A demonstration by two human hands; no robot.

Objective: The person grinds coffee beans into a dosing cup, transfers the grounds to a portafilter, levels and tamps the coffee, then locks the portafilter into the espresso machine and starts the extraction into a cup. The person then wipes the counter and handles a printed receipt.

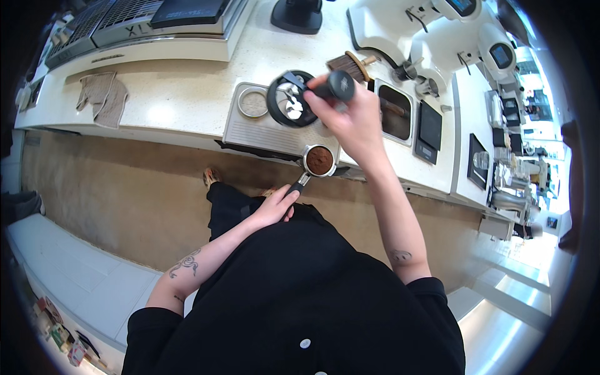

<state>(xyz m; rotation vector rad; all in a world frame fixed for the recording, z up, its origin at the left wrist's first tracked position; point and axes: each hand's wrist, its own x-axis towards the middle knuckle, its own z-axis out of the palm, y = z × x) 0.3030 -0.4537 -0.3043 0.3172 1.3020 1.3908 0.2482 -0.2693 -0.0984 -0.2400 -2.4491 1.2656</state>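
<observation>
My left hand (275,206) grips the black handle of a portafilter (305,178), held at the counter's front edge. Its basket is filled with ground coffee (320,161). Above and to the right, my right hand (349,112) is closed around a tool with a round black knob (341,86), probably a tamper; its lower end is hidden. Just left of those fingers is a round black-rimmed holder (291,123) with shiny metal inside. A metal ring (253,102) lies beside it on the ribbed metal tray (262,136). A wooden-handled brush (349,64) lies behind my right hand.
Right of my right hand are a sunken metal bin (396,112) and a black scale (427,131). White grinders (422,47) with metal cups stand behind them. At the left are an espresso machine (164,42) and a brown cloth (104,98) hanging over the counter edge.
</observation>
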